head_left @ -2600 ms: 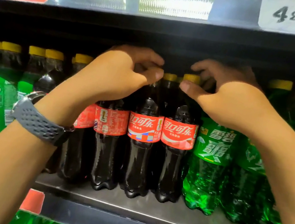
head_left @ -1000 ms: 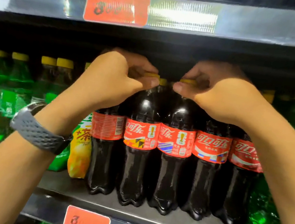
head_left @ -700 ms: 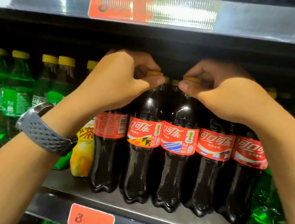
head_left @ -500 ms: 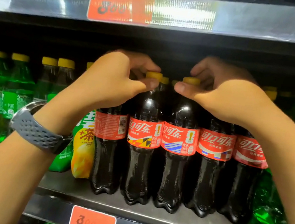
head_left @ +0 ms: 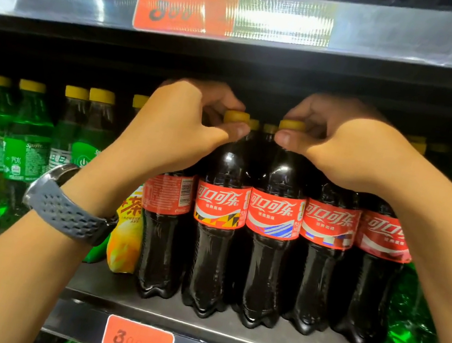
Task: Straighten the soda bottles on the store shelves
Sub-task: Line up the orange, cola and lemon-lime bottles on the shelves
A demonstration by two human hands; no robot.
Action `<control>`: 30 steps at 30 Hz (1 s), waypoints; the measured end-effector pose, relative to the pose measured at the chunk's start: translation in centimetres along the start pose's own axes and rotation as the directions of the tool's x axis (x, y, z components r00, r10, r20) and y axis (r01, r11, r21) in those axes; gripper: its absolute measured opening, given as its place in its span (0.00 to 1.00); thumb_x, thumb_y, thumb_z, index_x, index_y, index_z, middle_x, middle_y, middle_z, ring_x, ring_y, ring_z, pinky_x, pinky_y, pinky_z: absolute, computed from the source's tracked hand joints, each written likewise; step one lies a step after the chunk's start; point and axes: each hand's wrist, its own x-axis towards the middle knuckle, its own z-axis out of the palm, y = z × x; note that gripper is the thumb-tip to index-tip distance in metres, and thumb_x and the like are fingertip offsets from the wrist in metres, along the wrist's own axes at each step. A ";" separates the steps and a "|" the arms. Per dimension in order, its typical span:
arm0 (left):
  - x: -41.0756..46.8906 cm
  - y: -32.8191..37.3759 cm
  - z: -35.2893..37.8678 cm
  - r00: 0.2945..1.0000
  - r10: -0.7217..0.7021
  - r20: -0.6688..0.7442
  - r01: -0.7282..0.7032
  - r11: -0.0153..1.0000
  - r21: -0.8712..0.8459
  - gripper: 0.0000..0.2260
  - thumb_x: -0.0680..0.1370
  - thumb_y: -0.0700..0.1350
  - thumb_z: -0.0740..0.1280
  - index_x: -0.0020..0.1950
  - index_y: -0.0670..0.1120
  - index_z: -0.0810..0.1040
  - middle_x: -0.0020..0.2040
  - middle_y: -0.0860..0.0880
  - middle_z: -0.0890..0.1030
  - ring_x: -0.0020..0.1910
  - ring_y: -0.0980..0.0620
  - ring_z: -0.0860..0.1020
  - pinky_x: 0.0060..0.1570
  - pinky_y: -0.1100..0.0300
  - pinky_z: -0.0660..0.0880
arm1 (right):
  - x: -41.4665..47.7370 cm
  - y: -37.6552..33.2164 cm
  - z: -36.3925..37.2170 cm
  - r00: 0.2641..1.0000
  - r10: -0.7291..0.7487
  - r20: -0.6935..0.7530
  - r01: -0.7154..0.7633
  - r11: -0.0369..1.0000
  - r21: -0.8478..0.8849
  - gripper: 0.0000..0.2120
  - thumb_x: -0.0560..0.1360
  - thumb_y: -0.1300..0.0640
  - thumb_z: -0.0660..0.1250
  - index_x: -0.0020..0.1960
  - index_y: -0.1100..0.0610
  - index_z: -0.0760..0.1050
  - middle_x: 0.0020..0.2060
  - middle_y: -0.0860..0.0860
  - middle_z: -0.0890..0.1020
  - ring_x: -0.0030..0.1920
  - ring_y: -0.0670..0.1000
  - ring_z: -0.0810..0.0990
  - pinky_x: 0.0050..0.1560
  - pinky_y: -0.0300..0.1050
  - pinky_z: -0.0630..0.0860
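Several dark cola bottles with red labels and yellow caps stand in a front row on the black shelf (head_left: 235, 342). My left hand (head_left: 178, 124) pinches the cap of the second cola bottle (head_left: 214, 244) between thumb and fingers. My right hand (head_left: 342, 146) pinches the cap of the third cola bottle (head_left: 267, 256) the same way. These two bottles stand upright and touch, red labels facing front. The leftmost cola bottle (head_left: 162, 238) shows its barcode side. More caps show behind the front row.
Green soda bottles (head_left: 24, 155) fill the shelf to the left, and more green bottles (head_left: 415, 320) stand at the right. A yellow tea bottle (head_left: 125, 238) leans beside the leftmost cola. The upper shelf edge (head_left: 391, 31) hangs close above my hands. A red price tag (head_left: 138, 340) marks the shelf front.
Both hands have stayed on the two middle caps. The two bottles' labels have turned to face more squarely front. Before that, my view shifted left along the shelf.
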 end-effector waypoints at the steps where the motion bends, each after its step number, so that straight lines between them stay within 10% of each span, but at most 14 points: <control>1: -0.1 0.1 0.1 1.000 -0.008 -0.012 0.008 1.000 0.004 0.07 0.72 0.53 0.72 0.49 0.56 0.81 0.40 0.63 0.81 0.42 0.65 0.78 0.40 0.75 0.70 | 0.0 0.0 0.0 1.000 -0.008 0.004 0.008 1.000 0.002 0.09 0.71 0.42 0.69 0.49 0.42 0.74 0.40 0.38 0.77 0.42 0.39 0.76 0.41 0.37 0.73; 14: -0.4 0.5 0.4 0.998 -0.008 -0.059 0.012 0.998 0.056 0.10 0.72 0.56 0.71 0.50 0.54 0.81 0.41 0.59 0.82 0.42 0.63 0.78 0.41 0.72 0.70 | -0.6 0.1 0.0 0.997 -0.069 -0.016 0.068 0.995 -0.076 0.14 0.72 0.38 0.65 0.53 0.43 0.74 0.45 0.42 0.79 0.45 0.47 0.78 0.47 0.47 0.76; 21: 0.1 -0.9 -2.7 0.994 -0.008 -0.105 -0.004 0.993 -0.120 0.12 0.79 0.48 0.62 0.59 0.51 0.80 0.54 0.58 0.82 0.55 0.66 0.77 0.58 0.68 0.71 | -0.9 -0.2 -0.6 0.993 -0.081 -0.081 0.088 0.992 0.095 0.17 0.72 0.42 0.66 0.58 0.46 0.75 0.46 0.36 0.79 0.45 0.28 0.75 0.41 0.18 0.66; 30: -1.4 -7.7 -6.9 0.990 -0.137 0.038 0.126 0.968 0.219 0.13 0.78 0.51 0.64 0.62 0.56 0.77 0.56 0.55 0.81 0.54 0.55 0.77 0.50 0.65 0.68 | 0.9 -6.5 2.4 0.958 -0.198 -0.207 0.174 0.976 -0.130 0.17 0.74 0.38 0.61 0.58 0.45 0.74 0.47 0.41 0.77 0.46 0.42 0.71 0.45 0.38 0.63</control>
